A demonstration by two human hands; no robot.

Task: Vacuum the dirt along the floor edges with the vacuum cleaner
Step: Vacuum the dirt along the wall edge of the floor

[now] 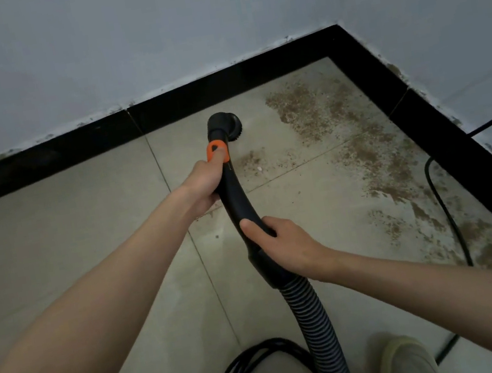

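Two hands, left hand [202, 184], right hand [283, 245], gripping one vacuum wand [235, 198], one dirt band [374, 161]

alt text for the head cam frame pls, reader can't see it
Both hands grip a black curved vacuum wand, left hand near its orange slider, right hand lower by the ribbed hose. Its round brush nozzle sits on the tiled floor near the black baseboard. Brown dirt spreads rightward toward the corner, beside a black cable.

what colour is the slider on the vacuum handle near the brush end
Orange. The slider stands out against the black handle in the head view, just beyond the left hand.
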